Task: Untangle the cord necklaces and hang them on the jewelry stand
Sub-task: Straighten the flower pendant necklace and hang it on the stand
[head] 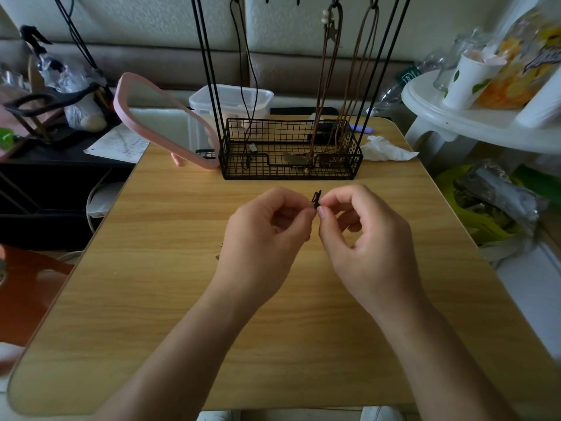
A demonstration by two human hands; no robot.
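Dark cord point(316, 199), a small knotted tuft, is pinched between the fingers point(321, 212) of 2 hands. The left hand point(267, 235) and the right hand point(367, 241) each curl thumb and forefinger onto it over the middle of the pale wood-grain table point(151, 299).

Beyond them, at the far edge, stands the jewelry stand point(291, 165), a black wire basket with thin rods rising out of view. Brown cord necklaces point(321, 86) hang on its right side and a black cord necklace point(252, 71) on its left, their ends down in the basket.

A pink-framed mirror point(136, 83) leans just left of the basket, with a clear plastic box point(230, 98) behind. A crumpled tissue point(385, 148) lies to the right. Off the table, a white side table point(455, 120) carries a paper cup point(467, 80) and a yellow snack bag point(516, 62).
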